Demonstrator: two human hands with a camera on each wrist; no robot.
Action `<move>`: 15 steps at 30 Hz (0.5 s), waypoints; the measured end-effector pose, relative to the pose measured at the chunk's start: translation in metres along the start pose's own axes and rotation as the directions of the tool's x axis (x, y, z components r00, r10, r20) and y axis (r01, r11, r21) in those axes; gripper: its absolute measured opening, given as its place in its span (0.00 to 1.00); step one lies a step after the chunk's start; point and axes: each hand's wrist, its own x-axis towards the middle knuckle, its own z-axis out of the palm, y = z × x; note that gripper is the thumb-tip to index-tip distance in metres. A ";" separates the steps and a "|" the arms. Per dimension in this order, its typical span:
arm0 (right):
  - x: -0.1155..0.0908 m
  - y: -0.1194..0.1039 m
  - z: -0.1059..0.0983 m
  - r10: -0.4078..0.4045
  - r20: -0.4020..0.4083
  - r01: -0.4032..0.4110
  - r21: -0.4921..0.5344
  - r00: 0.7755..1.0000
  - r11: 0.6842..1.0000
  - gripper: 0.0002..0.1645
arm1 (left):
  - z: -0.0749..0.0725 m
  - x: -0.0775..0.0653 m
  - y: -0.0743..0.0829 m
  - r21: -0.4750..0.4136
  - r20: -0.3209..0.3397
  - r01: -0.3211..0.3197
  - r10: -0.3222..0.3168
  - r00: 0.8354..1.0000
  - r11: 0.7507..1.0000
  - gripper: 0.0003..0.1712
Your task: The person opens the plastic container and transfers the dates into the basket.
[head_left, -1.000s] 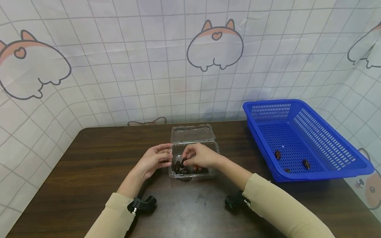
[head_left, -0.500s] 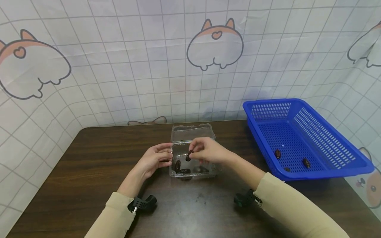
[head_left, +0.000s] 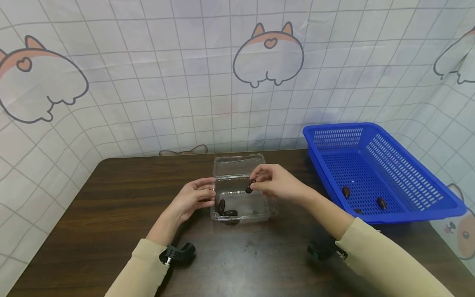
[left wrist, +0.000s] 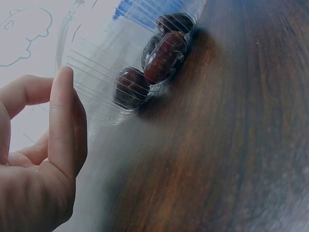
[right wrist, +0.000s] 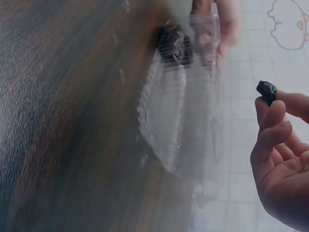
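My right hand (head_left: 278,183) pinches a dark brown date (head_left: 249,188) between thumb and fingers, above the right part of a clear plastic clamshell box (head_left: 245,202). The right wrist view shows the pinched date (right wrist: 266,90) held apart from the box. Against the box's left side rest the extended fingers of my left hand (head_left: 193,200). Several dates lie in the box's front left corner, among them an upright one (head_left: 221,207) and a flat one (head_left: 231,213). Through the clear wall, the left wrist view shows a reddish-brown date (left wrist: 165,58) in that cluster.
A blue slotted plastic basket (head_left: 371,165) stands at the right of the table, with a few dates (head_left: 382,203) on its floor. The box lid (head_left: 239,166) leans back, unfolded. Behind the dark wooden table (head_left: 122,198) hangs a white grid-patterned sheet (head_left: 167,82).
My right hand has lifted a date out of the cluster and moved up and to the right with it. My left hand has stayed at the box's side.
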 end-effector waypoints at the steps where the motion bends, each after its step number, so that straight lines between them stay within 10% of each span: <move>1: -0.002 -0.001 -0.002 0.002 -0.003 -0.002 0.007 1.000 1.000 0.15 | 0.000 0.000 0.000 0.000 0.001 -0.001 0.001 1.000 1.000 0.32; 15: -0.026 -0.008 -0.030 0.025 -0.085 -0.021 0.052 0.996 0.998 0.19 | -0.001 0.002 0.000 0.011 -0.007 -0.001 0.001 1.000 1.000 0.31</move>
